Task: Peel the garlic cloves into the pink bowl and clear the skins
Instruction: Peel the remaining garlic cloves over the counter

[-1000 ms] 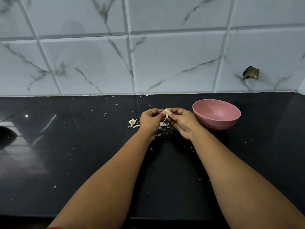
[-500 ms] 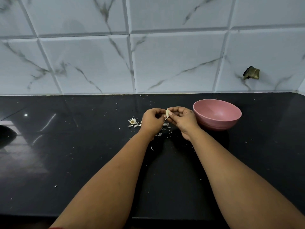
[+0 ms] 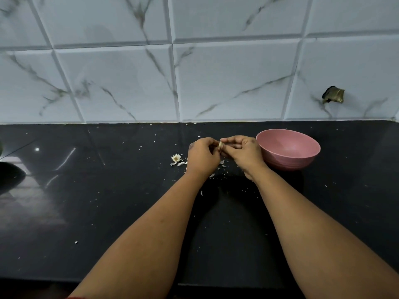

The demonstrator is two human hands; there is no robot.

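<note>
Garlic clove (image 3: 220,145): pinched between both hands above the bench, near its back edge, just beside the pink bowl (image 3: 288,148).
Left hand (image 3: 203,157): fingers curled, the clove gripped at its tips.
Right hand (image 3: 243,152): fingers curled, the clove pinched.
Change: over the last 1 s the loose strip of skin seen hanging from the clove is gone; the hands have hardly moved.
Meaning: peeling judged nearly done on this clove; skins (image 3: 178,159) left scattered on the bench, not yet cleared.

There is just 1 camera, worn on the person's head, looking forward and down from close above at the black counter (image 3: 108,212), with the tiled wall (image 3: 216,78) straight ahead behind it.
</note>
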